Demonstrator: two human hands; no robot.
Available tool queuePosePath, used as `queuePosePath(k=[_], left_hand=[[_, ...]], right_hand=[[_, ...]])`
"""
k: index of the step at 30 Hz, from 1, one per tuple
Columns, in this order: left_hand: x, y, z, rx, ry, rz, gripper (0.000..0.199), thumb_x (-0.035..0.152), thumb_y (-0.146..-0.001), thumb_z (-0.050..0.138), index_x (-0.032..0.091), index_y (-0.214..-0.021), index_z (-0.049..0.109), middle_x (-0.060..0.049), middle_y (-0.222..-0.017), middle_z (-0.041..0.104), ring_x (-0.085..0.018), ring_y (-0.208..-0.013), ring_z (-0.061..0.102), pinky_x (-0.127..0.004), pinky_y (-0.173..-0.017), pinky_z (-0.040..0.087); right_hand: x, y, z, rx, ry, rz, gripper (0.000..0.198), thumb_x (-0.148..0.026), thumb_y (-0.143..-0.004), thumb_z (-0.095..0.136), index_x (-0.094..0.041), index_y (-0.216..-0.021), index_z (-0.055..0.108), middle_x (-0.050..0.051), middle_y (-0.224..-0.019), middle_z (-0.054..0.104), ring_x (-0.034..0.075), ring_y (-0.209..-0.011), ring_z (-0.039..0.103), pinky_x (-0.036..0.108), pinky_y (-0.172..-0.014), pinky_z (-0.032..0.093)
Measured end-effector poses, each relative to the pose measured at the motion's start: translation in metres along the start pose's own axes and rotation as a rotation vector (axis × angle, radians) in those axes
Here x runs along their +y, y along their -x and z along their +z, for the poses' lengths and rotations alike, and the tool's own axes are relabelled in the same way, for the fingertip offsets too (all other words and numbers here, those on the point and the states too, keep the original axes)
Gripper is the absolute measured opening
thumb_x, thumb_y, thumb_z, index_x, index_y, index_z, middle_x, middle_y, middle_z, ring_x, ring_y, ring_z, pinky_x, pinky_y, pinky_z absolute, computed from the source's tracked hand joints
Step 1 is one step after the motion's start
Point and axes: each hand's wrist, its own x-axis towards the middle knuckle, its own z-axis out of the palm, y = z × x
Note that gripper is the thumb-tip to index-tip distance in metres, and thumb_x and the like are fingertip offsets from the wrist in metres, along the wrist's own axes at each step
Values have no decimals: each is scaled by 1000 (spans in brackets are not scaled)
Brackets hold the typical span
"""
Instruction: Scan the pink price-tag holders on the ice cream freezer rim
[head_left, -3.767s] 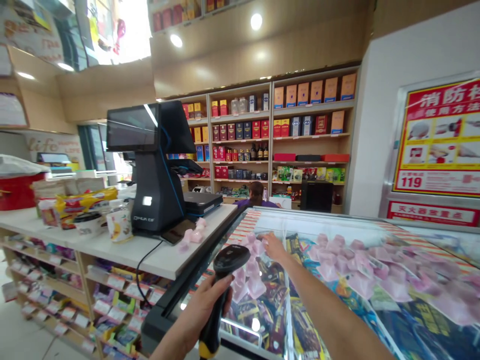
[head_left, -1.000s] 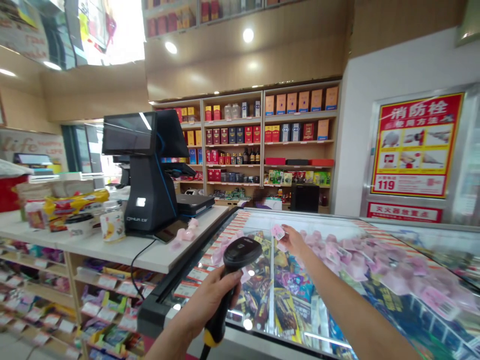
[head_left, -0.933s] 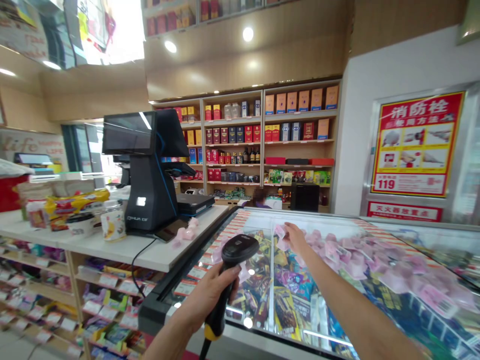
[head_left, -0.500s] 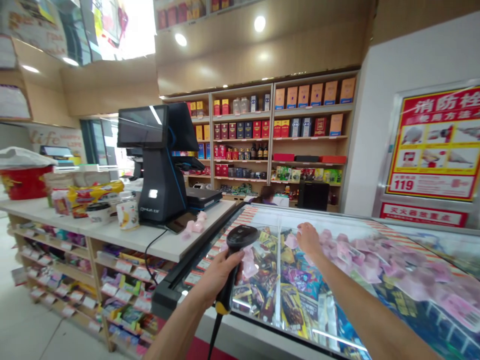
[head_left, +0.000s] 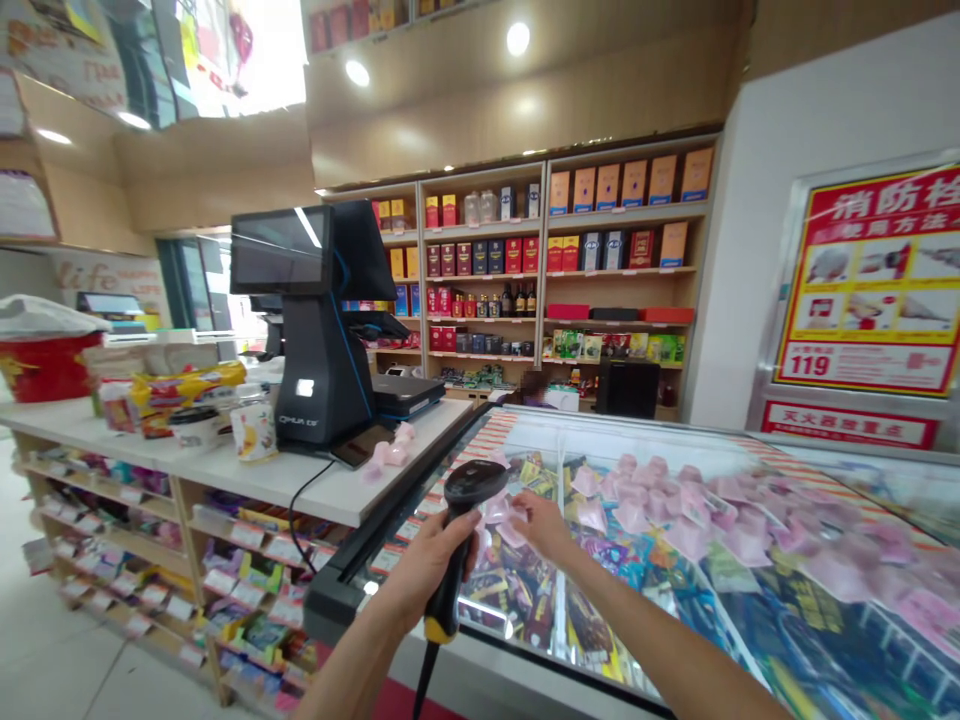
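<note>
My left hand is wrapped round the handle of a black barcode scanner with a yellow base and a cable hanging down. The scanner's head points away to the right, above the glass-topped freezer. Just right of it, my right hand has its fingers curled in a pinch at a small pink packet. The fingers partly hide where they meet it. Many more pink packets lie spread over the glass on the right. Wrapped ice creams show through the glass.
A white counter on the left bears a cash register, several pink packets, a cup, snack bags and a red bucket. Shelves of boxes line the back wall. A person's head shows behind the freezer.
My right hand has moved left and nearer, from the far pink packets to the one beside the scanner. My left hand and the scanner have shifted slightly left and down.
</note>
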Motion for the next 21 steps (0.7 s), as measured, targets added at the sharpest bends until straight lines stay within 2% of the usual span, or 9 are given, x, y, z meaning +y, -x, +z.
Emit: queuePosePath(k=[4,6,8,12,16,19,21], left_hand=[[3,1,12,-37,15,4,26,40,-70,52,15,-65,49,4,-50,48,-6,-43,42,-18,-44,32],[4,2,20,-71,10,-2,27,41,-69,52,15,-63,48,4,-50,49,-6,-43,42,-19,-45,32],[6,4,27,-94,-6,2,28,41,-69,52,15,-61,47,4,-50,49,-6,-42,42,-19,-45,33],[9,9,39,-129,-24,26,27,40,-70,52,15,-61,47,4,-49,49,-6,-44,42,-19,-46,32],[11,11,45,-199,-58,36,25,38,-71,51,15,-65,48,3,-54,51,-6,-45,43,-19,-47,32],[14,10,49,-217,-82,46,25,38,-71,51,15,-63,47,3,-53,50,-6,-45,43,-20,-47,32],[15,8,52,-186,-66,47,26,39,-71,51,15,-62,46,3,-51,50,-7,-43,42,-20,-47,31]], right_hand=[[15,-15,-44,206,-653,328,14,-24,-62,52,-19,-74,57,0,-62,61,16,-59,56,29,-58,45],[19,-21,-64,293,-933,376,12,-21,-60,53,-18,-72,55,-1,-59,60,14,-58,57,27,-56,45],[23,-24,-79,340,-1068,369,10,-17,-59,55,-17,-69,54,0,-59,60,13,-57,56,26,-56,45],[32,-28,-96,366,-1100,334,6,-17,-60,56,-17,-66,53,0,-56,59,13,-55,56,25,-55,45],[41,-28,-104,398,-1035,307,7,-19,-60,55,-18,-65,51,-2,-53,56,12,-54,55,25,-55,45],[46,-28,-112,495,-780,307,11,-22,-62,50,-18,-72,52,-1,-60,58,15,-59,56,28,-59,46],[49,-27,-118,585,-550,287,17,-23,-63,48,-18,-78,54,2,-70,61,17,-70,56,31,-67,45]])
